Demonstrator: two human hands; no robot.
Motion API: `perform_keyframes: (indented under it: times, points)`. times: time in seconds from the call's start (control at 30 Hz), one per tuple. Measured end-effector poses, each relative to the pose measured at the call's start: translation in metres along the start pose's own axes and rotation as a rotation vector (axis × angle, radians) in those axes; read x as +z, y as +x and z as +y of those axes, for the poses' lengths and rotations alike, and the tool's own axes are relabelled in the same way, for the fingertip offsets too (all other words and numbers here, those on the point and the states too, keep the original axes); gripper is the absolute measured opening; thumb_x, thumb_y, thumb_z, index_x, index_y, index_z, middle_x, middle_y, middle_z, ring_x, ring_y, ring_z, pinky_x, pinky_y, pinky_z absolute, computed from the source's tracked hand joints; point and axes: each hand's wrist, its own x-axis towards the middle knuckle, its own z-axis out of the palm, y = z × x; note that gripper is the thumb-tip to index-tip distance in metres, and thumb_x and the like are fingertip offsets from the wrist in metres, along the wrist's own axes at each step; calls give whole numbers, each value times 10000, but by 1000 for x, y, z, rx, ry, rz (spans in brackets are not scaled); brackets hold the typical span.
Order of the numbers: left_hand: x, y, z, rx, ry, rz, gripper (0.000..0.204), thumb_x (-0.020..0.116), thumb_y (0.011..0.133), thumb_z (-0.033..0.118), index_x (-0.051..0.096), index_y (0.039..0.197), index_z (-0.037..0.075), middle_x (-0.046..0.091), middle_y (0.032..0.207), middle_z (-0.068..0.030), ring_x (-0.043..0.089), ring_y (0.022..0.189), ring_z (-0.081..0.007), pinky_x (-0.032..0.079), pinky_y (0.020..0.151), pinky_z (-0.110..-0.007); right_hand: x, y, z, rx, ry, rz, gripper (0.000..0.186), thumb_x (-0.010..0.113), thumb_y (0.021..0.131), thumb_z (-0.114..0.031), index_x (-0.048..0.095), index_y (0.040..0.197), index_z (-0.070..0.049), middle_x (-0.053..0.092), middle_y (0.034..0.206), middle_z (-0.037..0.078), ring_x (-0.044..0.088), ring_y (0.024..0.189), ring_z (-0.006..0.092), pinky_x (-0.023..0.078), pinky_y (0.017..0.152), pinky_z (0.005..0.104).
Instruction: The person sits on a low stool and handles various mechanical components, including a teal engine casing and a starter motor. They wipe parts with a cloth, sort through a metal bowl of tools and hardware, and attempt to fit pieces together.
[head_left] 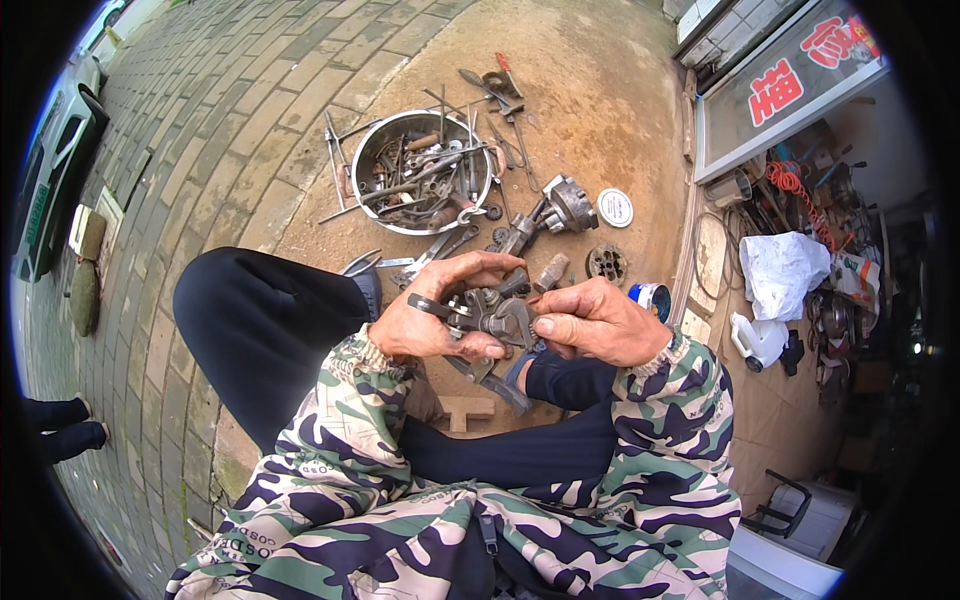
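My left hand (425, 312) is wrapped around a dark, greasy metal machine part (505, 322) with a lever and rounded lobes, held above my lap. Against the right end of that part, my right hand (605, 322) is closed in a pinch, thumb and forefinger at its edge. Whether a smaller piece sits between those fingertips is hidden. Just beyond my hands, a cylindrical metal housing on a shaft (568, 205) lies on the ground. Close to it are a round plate with holes (606, 262) and a worn wooden-looking handle or cylinder (552, 272).
A metal basin (368, 205) full of tools stands ahead, with more tools (505, 95) behind it. A white lid (615, 207) and blue tin (652, 298) lie to the right. A wooden block (466, 412) is below my hands. A doorway, white jug (758, 340) and clutter line the right.
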Motion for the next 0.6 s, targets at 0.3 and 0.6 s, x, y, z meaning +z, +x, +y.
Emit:
perform_keyframes:
  times: [0.3,0.6]
  points:
    - [-9,-7,1,-59,31,-528,832,985,665,284,615,1342,-31,719,1190,-167,686,1106,-247,524,960,-373,1,10,-18,-192,-493,-279,240,763,949,-192,742,1009,40,711,784,128,625,667,191,497,648,334]
    - [56,31,-61,-235,644,-256,679,884,664,368,678,1202,10,730,980,-266,706,969,-437,561,827,-483,53,1,10,59,-1787,154,73,701,768,-143,752,751,-93,705,724,89,721,714,244,547,601,392]
